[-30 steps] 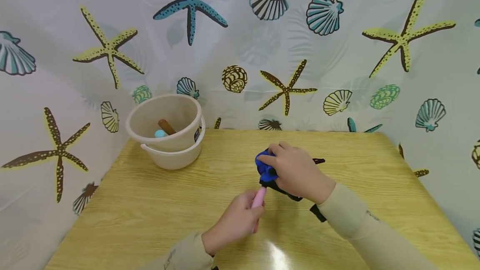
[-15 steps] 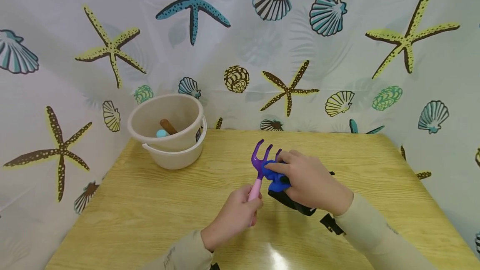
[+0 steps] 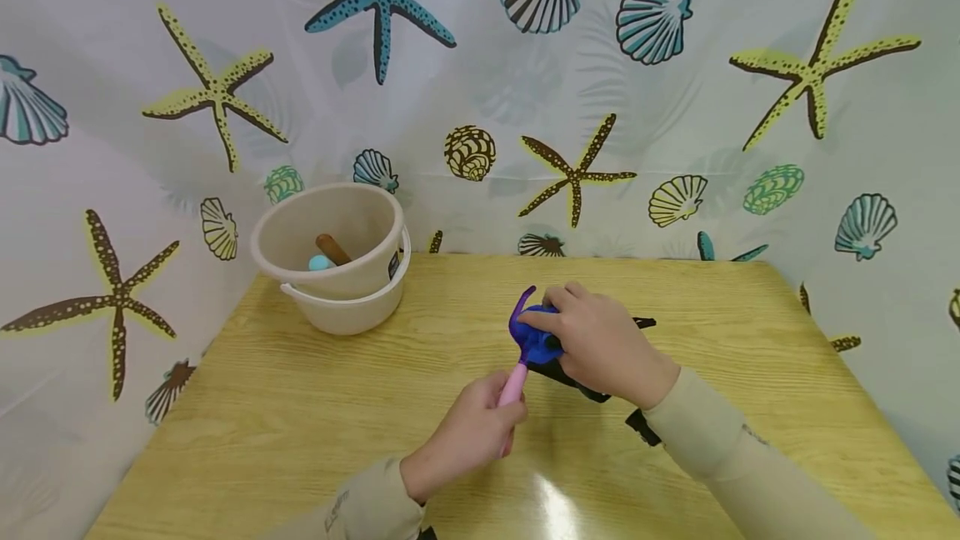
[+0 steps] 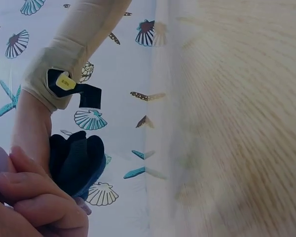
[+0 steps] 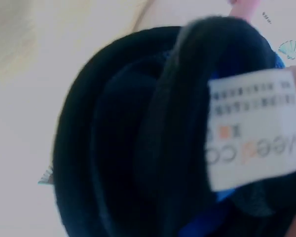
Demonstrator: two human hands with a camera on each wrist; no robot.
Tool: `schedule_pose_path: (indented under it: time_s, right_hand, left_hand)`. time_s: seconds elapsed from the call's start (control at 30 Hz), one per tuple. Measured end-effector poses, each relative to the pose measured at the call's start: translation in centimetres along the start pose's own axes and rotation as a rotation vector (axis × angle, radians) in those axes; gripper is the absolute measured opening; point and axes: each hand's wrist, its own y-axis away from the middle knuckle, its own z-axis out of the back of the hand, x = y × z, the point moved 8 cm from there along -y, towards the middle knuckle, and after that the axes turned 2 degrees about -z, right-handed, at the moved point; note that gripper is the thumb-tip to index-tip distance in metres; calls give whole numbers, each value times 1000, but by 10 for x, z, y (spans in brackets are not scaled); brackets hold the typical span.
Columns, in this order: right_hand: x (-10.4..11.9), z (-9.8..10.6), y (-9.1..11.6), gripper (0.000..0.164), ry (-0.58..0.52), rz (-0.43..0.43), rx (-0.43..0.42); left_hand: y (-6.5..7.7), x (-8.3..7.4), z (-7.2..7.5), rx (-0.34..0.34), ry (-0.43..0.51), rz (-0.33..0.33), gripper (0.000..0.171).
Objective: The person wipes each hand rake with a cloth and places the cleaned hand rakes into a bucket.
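Observation:
My left hand (image 3: pixel 465 432) grips the pink handle of a small hand rake (image 3: pixel 513 386), held above the table with its purple tines upward. Bunched in my right hand (image 3: pixel 603 348) is a blue and black cloth (image 3: pixel 542 350), pressed around the tines; one curved tine shows at its left and the others are hidden. In the right wrist view the cloth's dark, folded edge (image 5: pixel 123 148) fills the middle, with a white printed tag (image 5: pixel 256 131) hanging from it. Curled fingers of the left hand (image 4: pixel 39 202) appear in the left wrist view.
A beige bucket (image 3: pixel 352 307) with a white handle stands at the table's back left. Inside are a brown rod-like piece (image 3: pixel 333 249) and a light-blue round end (image 3: pixel 318 262). A shell-and-starfish curtain (image 3: pixel 465 82) hangs behind the wooden table (image 3: pixel 300 432).
My right hand slid the cloth right and toward me, baring the purple tines, then came back left and up over them. The left hand stayed nearly in place, keeping its grip.

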Motion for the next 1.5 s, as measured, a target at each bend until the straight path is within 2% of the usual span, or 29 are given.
schedule_pose_path:
  time_s: [0.17, 0.33, 0.47, 0.57, 0.67, 0.87, 1.0, 1.13, 1.3, 1.4, 1.5]
  right_hand:
    - [-13, -9, 6, 49, 55, -61, 65]
    - [-1, -12, 13, 54, -36, -35, 120]
    - [17, -2, 9, 55, -121, 38, 78]
    - [22, 2, 2, 53, -121, 61, 57]
    - [15, -2, -4, 52, -68, 37, 67]
    - [-9, -14, 1, 47, 20, -59, 79]
    - [-11, -16, 9, 49, 3, -67, 83]
    - [0, -13, 15, 53, -73, -34, 89]
    - [13, 3, 9, 59, -160, 4, 1]
    - [18, 10, 0, 60, -147, 31, -39]
    - [15, 7, -9, 55, -92, 32, -48]
  left_hand:
    - [0, 2, 2, -4, 63, 23, 8]
    - [-2, 3, 7, -33, 109, 33, 10]
    - [-3, 3, 8, -17, 93, 31, 15]
    - [-3, 3, 5, 1, 69, 23, 16]
    - [-2, 3, 2, 13, 44, 8, 9]
    - [3, 4, -1, 11, 82, 20, 6]
    - [2, 2, 3, -13, 94, 24, 6]
    - [-1, 2, 7, -41, 96, 24, 8]
    - [-3, -2, 7, -33, 72, -1, 10]
    - [-4, -4, 4, -13, 47, -17, 9]
    - [-3, -5, 2, 4, 57, -14, 8]
